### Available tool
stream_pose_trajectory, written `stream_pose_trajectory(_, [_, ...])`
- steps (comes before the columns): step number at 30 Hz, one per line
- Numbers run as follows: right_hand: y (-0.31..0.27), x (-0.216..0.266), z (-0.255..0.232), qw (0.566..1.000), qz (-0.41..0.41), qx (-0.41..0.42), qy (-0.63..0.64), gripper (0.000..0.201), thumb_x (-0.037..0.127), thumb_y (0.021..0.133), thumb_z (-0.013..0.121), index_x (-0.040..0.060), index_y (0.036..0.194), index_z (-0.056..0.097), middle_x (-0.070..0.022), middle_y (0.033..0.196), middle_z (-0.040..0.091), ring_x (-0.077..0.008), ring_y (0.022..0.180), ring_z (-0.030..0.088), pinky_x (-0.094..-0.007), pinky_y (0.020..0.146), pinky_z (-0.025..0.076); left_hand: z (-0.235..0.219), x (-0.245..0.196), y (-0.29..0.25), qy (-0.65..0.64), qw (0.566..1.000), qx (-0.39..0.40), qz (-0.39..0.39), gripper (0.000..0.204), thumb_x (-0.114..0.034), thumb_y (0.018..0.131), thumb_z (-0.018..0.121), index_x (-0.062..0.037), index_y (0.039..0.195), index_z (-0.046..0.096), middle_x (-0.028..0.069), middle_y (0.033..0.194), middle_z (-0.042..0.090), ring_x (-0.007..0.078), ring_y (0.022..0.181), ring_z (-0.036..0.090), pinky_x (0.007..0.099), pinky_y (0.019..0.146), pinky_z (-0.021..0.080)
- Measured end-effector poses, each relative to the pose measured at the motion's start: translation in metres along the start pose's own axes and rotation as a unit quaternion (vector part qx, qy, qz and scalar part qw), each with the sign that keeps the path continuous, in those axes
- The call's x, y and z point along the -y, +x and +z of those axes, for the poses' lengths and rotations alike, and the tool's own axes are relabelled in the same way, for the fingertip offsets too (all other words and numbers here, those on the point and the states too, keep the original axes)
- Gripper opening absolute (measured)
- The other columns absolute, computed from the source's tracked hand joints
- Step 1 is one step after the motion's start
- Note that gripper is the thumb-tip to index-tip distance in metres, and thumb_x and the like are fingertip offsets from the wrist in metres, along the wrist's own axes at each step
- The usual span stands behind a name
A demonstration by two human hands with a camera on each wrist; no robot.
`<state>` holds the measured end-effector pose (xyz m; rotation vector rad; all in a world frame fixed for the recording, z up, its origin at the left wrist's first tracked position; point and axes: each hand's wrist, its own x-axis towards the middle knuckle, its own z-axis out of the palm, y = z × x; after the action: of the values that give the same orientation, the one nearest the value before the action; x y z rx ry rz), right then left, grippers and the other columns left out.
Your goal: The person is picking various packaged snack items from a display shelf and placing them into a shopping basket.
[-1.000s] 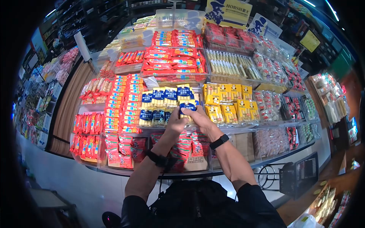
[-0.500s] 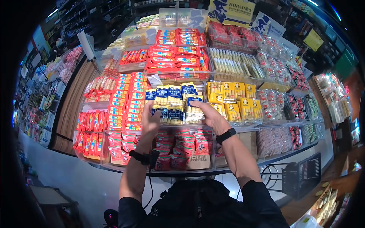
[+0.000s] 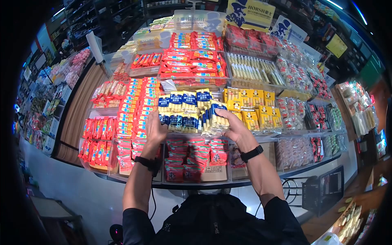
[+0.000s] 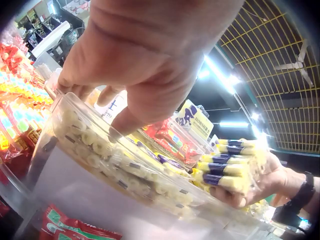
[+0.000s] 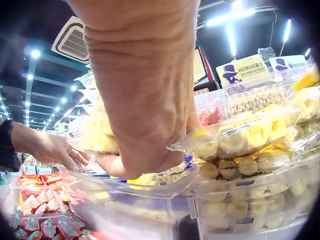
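Blue-labelled snack packs (image 3: 220, 116): sit gripped in right hand (image 3: 235, 126), thumb across front, at right end of clear bin (image 4: 115, 200). Lie just beside yellow packs (image 3: 264, 117). Match others in bin, laid out in 2 rows. At bin's left end, observe left hand (image 3: 156, 130), apart from right, fingers over rim; cannot confirm firm contact.

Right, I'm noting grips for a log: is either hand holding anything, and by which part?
The right hand grips a stack of blue-and-yellow packets by their right side. The left hand holds no packet.
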<state>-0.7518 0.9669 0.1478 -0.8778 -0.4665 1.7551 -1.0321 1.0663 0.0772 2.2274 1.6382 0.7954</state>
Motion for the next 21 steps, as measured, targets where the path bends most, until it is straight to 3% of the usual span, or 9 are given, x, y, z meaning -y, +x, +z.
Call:
stream_pose_trajectory(3, [-0.011,-0.006,0.007,0.998,-0.009,0.041,0.056,0.04,0.023,0.088,0.064,0.0029,0.122,0.055,-0.0115,0.11,0.068,-0.0247,0.095,0.068,-0.0411,0.084,0.056,-0.019,-0.014,0.002,0.045,0.992,0.115,-0.023,0.063,-0.003,0.066,0.064,0.0,0.127,0.048,0.02,0.127,0.052,0.0391,0.122,0.042,0.0449,0.103,0.033])
stream_pose_trajectory(6, [-0.025,-0.012,0.008,0.996,-0.01,0.049,0.074,0.041,0.022,0.09,0.062,0.0018,0.125,0.053,-0.0144,0.116,0.065,-0.0264,0.101,0.066,-0.0424,0.089,0.054,0.0,0.006,0.004,0.046,0.995,0.042,0.079,0.067,-0.005,0.064,0.068,-0.0045,0.128,0.05,0.0198,0.128,0.053,0.0425,0.124,0.04,0.0471,0.106,0.032])
stream_pose_trajectory(9, [-0.039,-0.022,0.001,0.993,-0.012,0.052,0.103,0.043,0.022,0.091,0.059,0.0008,0.127,0.051,-0.0162,0.121,0.062,-0.0284,0.108,0.063,-0.0452,0.095,0.05,-0.019,0.001,0.009,0.039,0.986,0.148,0.061,0.079,-0.011,0.062,0.075,-0.0044,0.135,0.046,0.0152,0.139,0.047,0.0367,0.131,0.035,0.0441,0.108,0.026])
stream_pose_trajectory(12, [-0.058,-0.035,-0.005,0.987,0.006,0.085,0.139,0.047,0.024,0.091,0.058,-0.0004,0.13,0.049,-0.0168,0.122,0.061,-0.0324,0.112,0.06,-0.0501,0.098,0.046,-0.019,0.009,0.015,0.058,0.982,0.141,0.108,0.086,-0.017,0.059,0.081,-0.0059,0.137,0.045,0.0163,0.139,0.047,0.0362,0.134,0.032,0.0445,0.11,0.023])
stream_pose_trajectory(15, [-0.076,-0.059,-0.022,0.981,-0.014,0.061,0.185,0.05,0.022,0.09,0.058,-0.0024,0.131,0.046,-0.0187,0.126,0.058,-0.0348,0.115,0.058,-0.0535,0.1,0.045,-0.029,-0.003,0.021,0.082,0.978,0.18,0.065,0.088,-0.018,0.059,0.082,-0.0068,0.138,0.044,0.0184,0.14,0.046,0.0361,0.136,0.03,0.0451,0.11,0.022])
stream_pose_trajectory(17, [-0.092,-0.073,-0.027,0.973,-0.046,0.075,0.215,0.05,0.02,0.087,0.06,-0.0044,0.129,0.047,-0.0194,0.126,0.058,-0.0352,0.115,0.057,-0.0516,0.101,0.044,-0.029,-0.003,0.027,0.098,0.974,0.174,0.103,0.084,-0.016,0.057,0.081,-0.0078,0.134,0.048,0.0185,0.132,0.051,0.036,0.131,0.036,0.0442,0.108,0.024])
stream_pose_trajectory(21, [-0.111,-0.089,-0.037,0.961,-0.077,0.058,0.258,0.052,0.028,0.087,0.059,0.0023,0.132,0.048,-0.0168,0.132,0.054,-0.0353,0.123,0.051,-0.0553,0.105,0.038,-0.039,-0.012,0.03,0.095,0.97,0.173,0.139,0.074,-0.008,0.057,0.076,-0.0083,0.128,0.053,0.0152,0.118,0.057,0.0343,0.118,0.046,0.0445,0.104,0.029])
